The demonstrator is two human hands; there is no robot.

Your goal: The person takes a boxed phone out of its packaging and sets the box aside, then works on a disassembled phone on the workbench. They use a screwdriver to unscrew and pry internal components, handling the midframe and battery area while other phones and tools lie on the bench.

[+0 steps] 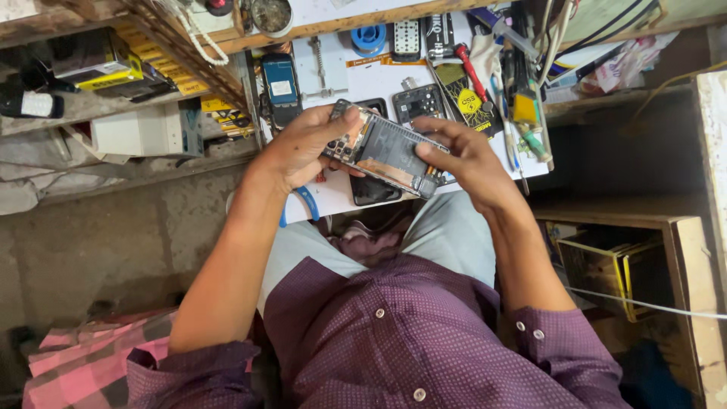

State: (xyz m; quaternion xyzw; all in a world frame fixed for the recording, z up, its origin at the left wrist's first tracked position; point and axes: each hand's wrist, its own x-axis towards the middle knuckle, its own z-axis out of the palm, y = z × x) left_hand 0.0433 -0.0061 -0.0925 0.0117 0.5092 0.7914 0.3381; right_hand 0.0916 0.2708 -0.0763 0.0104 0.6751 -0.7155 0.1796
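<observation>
Nearest the camera, the person's purple dotted shirt (409,341) and pale trousers (447,231) fill the lower frame, with a pink checked cloth (83,363) on the floor at lower left. Both forearms reach forward to an opened phone (386,149), back cover off, its dark battery and copper-coloured parts exposed, held level just above the near edge of the white work surface (344,79). The left hand (299,148) grips the phone's left end, fingers curled closed around its edge, thumb on top. The right hand (466,155) holds the right end, fingers bent closed beneath it, thumb pressed on the upper face. Directly under the phone lies a black phone-shaped panel (372,191) on the surface; a blue-handled tool (307,203) sits at the near edge beside the left wrist. Farther back rest a phone frame with camera cut-out (418,102), a blue-screened phone (281,85), a yellow-and-black packet (469,100), a red-handled screwdriver (471,72) and a blue tape roll (369,38). At far left, shelves hold yellow boxes (98,64)
</observation>
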